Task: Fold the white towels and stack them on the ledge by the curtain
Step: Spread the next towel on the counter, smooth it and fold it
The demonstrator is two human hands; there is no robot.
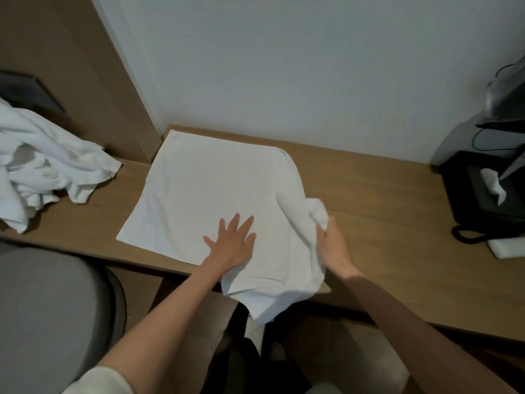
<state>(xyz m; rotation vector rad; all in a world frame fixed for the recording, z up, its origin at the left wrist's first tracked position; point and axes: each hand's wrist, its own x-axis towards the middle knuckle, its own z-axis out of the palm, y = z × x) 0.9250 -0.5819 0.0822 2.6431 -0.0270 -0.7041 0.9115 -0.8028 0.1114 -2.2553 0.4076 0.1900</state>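
- Grey chair (pixel 42 308): lower left, rounded back, pushed up against the front edge of the desk.
- Heap of towels (pixel 42 166): white, crumpled and unfolded, on the far left of the wooden desk (pixel 383 209). One loose edge trails toward the middle.
- Wood panel (pixel 85 66): upright behind the heap, with a dark plate (pixel 25 92) mounted on it. Can't tell what the plate is.
- White towel (pixel 204 189): the one in work. It lies mid-desk, mostly flat, with its far left corner reaching nearly to the wall. Its right side is bunched and raised, and the near right corner droops over the desk's front edge.
- Left hand (pixel 231 245): palm down on the white towel near the front edge, fingers straight and spread, pressing the cloth flat.
- Right hand (pixel 332 245): just beside the left hand, at the towel's right side. Fingers and thumb are curled round a gathered fold of the cloth, holding it up off the desk.
- Black telephone (pixel 483 200): far right of the desk, well apart from the towel, with a crumpled white scrap (pixel 493 186) on top.
- White block (pixel 508 247): just in front of the phone, at the frame's edge.
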